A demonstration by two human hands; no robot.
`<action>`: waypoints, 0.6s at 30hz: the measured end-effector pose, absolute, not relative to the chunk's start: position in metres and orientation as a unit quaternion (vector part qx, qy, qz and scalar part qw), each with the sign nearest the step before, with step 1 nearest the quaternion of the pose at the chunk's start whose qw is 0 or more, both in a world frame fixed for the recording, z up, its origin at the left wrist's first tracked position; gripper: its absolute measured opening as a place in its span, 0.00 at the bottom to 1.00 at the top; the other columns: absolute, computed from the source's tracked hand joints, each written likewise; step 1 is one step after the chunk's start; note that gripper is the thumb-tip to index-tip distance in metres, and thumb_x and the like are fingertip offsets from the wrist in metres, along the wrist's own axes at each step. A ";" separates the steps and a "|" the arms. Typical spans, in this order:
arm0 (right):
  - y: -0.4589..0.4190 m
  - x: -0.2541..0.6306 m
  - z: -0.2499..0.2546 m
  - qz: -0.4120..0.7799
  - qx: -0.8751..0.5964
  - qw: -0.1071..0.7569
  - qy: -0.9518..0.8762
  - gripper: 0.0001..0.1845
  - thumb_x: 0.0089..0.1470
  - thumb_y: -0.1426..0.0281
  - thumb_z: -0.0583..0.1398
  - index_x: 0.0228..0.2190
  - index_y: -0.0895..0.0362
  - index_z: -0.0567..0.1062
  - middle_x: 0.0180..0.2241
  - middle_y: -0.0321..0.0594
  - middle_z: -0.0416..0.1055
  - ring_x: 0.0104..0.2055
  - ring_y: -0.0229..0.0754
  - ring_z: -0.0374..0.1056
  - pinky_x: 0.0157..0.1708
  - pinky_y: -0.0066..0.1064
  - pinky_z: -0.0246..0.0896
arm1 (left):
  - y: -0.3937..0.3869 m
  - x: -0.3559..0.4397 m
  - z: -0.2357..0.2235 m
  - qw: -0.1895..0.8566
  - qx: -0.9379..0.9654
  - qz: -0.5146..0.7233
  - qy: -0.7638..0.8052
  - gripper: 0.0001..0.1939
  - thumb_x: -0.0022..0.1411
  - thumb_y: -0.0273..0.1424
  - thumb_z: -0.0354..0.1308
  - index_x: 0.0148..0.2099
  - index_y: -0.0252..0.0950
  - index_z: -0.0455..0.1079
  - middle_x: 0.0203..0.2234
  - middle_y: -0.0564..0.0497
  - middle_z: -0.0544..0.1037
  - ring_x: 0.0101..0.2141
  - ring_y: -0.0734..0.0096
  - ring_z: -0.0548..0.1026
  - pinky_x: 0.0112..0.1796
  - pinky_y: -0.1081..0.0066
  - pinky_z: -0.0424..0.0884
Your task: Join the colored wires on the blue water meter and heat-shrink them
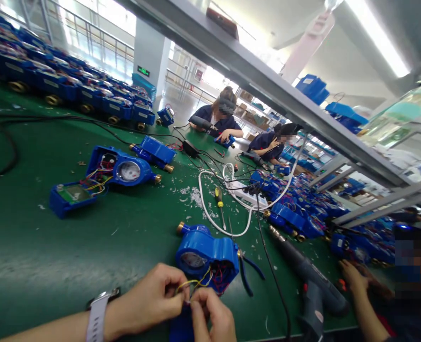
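Note:
My left hand (156, 294), with a watch (101, 304) on its wrist, is closed in a pinch on thin wires (192, 283), one of them yellow. These run from the open compartment of a blue water meter (192, 254) with a round glass dial and brass ends. Against the left fingertips, my right hand (213, 316) is also pinched; what lies in its fingers is hidden. Below both hands is a blue plastic part (181, 325), mostly covered by them. Pliers with blue handles (249, 273) lie beside the meter's right end.
An opened meter (128, 171) lies at left, its cover (71, 197) wired to it. A screwdriver (219, 199), power strip (247, 194) and heat gun (310, 275) lie rightward. Rows of meters (85, 95) stand behind. Co-workers sit across; another's hand (354, 278) is at right.

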State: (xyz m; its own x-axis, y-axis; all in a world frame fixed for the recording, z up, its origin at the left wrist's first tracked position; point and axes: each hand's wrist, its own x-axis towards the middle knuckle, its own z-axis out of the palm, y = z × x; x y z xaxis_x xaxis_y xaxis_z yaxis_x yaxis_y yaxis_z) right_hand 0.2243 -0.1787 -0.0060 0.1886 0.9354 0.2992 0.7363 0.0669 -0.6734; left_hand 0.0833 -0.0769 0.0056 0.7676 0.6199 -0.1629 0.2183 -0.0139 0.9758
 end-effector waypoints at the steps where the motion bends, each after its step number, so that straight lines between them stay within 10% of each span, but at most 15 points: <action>1: -0.179 0.224 -0.001 0.159 -0.662 0.387 -0.622 0.13 0.61 0.67 0.50 0.27 0.54 0.69 0.23 0.33 0.67 0.22 0.36 0.64 0.24 0.25 0.54 | -0.076 0.082 0.008 0.642 0.688 0.163 0.298 0.08 0.51 0.28 0.53 0.28 0.30 0.71 0.17 0.57 0.61 0.21 0.78 0.55 0.22 0.77 0.50; 18: -0.180 0.225 0.021 0.232 -0.648 0.403 -0.603 0.13 0.64 0.67 0.51 0.29 0.57 0.70 0.25 0.36 0.68 0.26 0.36 0.64 0.28 0.24 0.57 | -0.070 0.081 0.017 0.754 0.589 0.151 0.250 0.09 0.50 0.33 0.59 0.29 0.31 0.66 0.17 0.60 0.62 0.20 0.82 0.55 0.22 0.78 0.51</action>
State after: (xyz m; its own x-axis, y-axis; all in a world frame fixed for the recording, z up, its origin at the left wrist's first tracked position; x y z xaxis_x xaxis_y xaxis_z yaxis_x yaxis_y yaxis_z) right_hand 0.2247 -0.1801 0.0212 0.1646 0.9686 0.1863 0.5946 0.0532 -0.8023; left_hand 0.0807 -0.0700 0.0174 0.8292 0.5219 -0.1999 0.0674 0.2617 0.9628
